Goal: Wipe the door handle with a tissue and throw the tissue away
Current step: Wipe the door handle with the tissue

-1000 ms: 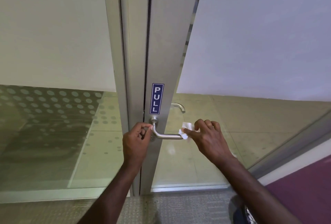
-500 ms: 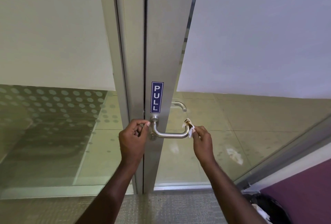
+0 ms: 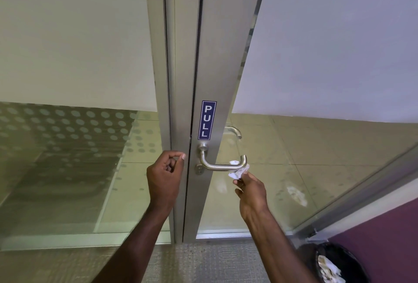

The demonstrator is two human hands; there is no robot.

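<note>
tissue [image 3: 238,170] pinched in R hand [image 3: 250,190], pressed under outer end of door handle [image 3: 220,165] | L hand [image 3: 165,176] loosely curled, nothing held, kept just left of door frame [image 3: 217,79], apart from handle | PULL sign [image 3: 207,120] above handle | bin [image 3: 337,264] w/ paper seen bottom R

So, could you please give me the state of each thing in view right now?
Door: shut against the frame.
Handle: level, not pressed down.
Tissue: crumpled, pinched at the handle's outer end.
Right hand: shut on the tissue.
Left hand: loosely curled, empty, beside the door edge.
Bin: open, holding crumpled paper.
</note>
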